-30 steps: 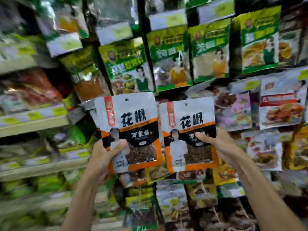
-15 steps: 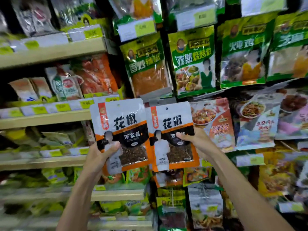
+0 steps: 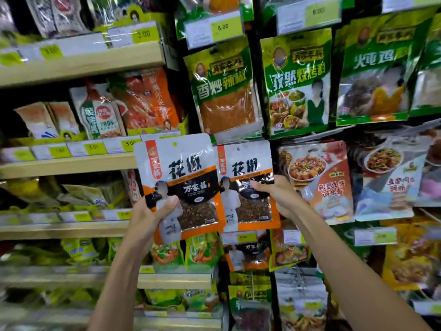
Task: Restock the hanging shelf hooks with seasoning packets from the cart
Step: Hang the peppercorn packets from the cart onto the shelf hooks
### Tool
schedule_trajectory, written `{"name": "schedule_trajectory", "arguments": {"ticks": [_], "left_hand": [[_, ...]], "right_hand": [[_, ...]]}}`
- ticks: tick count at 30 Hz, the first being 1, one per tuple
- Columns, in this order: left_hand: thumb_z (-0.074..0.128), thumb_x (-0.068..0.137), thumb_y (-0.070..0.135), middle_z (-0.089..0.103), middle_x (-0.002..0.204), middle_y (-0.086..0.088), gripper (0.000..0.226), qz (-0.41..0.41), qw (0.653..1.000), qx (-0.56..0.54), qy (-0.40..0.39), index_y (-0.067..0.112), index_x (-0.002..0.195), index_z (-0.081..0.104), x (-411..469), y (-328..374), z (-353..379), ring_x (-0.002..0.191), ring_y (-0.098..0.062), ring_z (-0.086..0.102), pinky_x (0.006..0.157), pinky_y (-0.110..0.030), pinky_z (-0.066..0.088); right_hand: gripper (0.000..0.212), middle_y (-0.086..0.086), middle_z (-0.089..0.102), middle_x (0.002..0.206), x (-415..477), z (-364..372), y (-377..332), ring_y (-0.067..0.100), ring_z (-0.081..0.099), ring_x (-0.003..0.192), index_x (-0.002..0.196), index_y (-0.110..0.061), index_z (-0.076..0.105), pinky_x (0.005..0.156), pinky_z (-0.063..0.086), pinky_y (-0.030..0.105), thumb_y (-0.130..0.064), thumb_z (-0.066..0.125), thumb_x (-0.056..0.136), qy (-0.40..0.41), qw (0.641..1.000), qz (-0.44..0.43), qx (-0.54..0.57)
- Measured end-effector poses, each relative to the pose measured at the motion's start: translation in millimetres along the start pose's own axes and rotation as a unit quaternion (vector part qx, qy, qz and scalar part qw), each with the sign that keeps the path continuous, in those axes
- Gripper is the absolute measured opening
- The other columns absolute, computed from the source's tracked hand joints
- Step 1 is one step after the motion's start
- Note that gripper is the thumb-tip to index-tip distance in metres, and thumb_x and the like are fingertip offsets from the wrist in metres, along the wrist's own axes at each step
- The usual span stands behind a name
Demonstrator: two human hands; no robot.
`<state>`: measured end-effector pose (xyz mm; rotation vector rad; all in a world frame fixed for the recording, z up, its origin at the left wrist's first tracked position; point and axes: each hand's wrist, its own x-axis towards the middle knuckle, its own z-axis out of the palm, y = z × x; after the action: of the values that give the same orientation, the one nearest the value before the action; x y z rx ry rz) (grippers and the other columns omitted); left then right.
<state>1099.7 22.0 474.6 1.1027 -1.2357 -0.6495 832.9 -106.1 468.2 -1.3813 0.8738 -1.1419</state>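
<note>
Left seasoning packet [image 3: 183, 177] is pinched low by my left hand [image 3: 149, 212]; right seasoning packet [image 3: 243, 187], just beside it, is pinched at its right edge by my right hand [image 3: 278, 197].

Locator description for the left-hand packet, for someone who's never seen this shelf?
Find the wooden shelves beside the hanging packets. Below the green packet with the orange powder window, each hand holds a white-and-orange packet. The left hand grips the left packet: higher and nearer the shelves than its twin.
</note>
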Motion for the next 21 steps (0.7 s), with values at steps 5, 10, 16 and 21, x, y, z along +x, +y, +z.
{"name": "schedule_trajectory", "arguments": {"ticks": [5, 10, 16, 21], "left_hand": [[0.071, 0.072, 0.028, 0.073, 0.101, 0.011, 0.030, 0.003, 1.000, -0.007, -0.005, 0.035, 0.101, 0.067, 4, -7, 2, 0.096, -0.010, 0.069, 0.080, -0.027, 0.053], [0.070, 0.074, 0.025, 0.073, 0.101, 0.012, 0.028, 0.005, 1.000, -0.009, -0.017, 0.041, 0.096, 0.070, 4, -9, 6, 0.097, -0.009, 0.069, 0.074, -0.021, 0.056], [0.072, 0.071, 0.027, 0.072, 0.098, 0.002, 0.044, -0.015, 0.999, -0.029, -0.006, 0.011, 0.111, 0.062, 1, -13, 15, 0.100, -0.021, 0.067, 0.088, -0.041, 0.053], [0.077, 0.067, 0.036, 0.073, 0.103, 0.004, 0.049, -0.041, 0.997, -0.052, -0.026, 0.021, 0.111, 0.062, -11, -21, 18, 0.104, -0.016, 0.066, 0.092, -0.042, 0.050]], "right_hand": [[0.037, 0.007, 0.063, 0.124, 17, 2, 5, 0.024, 0.049, 0.127, 0.121, -0.002, 0.059, 0.113, 0.030, 0.041, -0.012, 0.069, 0.087, 0.007, 0.999, 0.033, -0.005], [0.052, 0.008, 0.052, 0.137, 38, 7, 7, 0.024, 0.038, 0.137, 0.134, -0.003, 0.048, 0.115, 0.026, 0.041, -0.015, 0.069, 0.088, 0.031, 0.999, 0.039, -0.001], [0.057, 0.008, 0.052, 0.138, 35, 11, 17, 0.026, 0.045, 0.132, 0.139, -0.006, 0.044, 0.110, 0.037, 0.041, -0.021, 0.068, 0.089, 0.066, 0.996, -0.004, -0.052], [0.050, 0.002, 0.059, 0.116, -13, 4, 29, 0.018, 0.056, 0.109, 0.130, -0.007, 0.049, 0.084, 0.045, 0.029, -0.032, 0.066, 0.089, 0.142, 0.955, -0.090, -0.244]]}}
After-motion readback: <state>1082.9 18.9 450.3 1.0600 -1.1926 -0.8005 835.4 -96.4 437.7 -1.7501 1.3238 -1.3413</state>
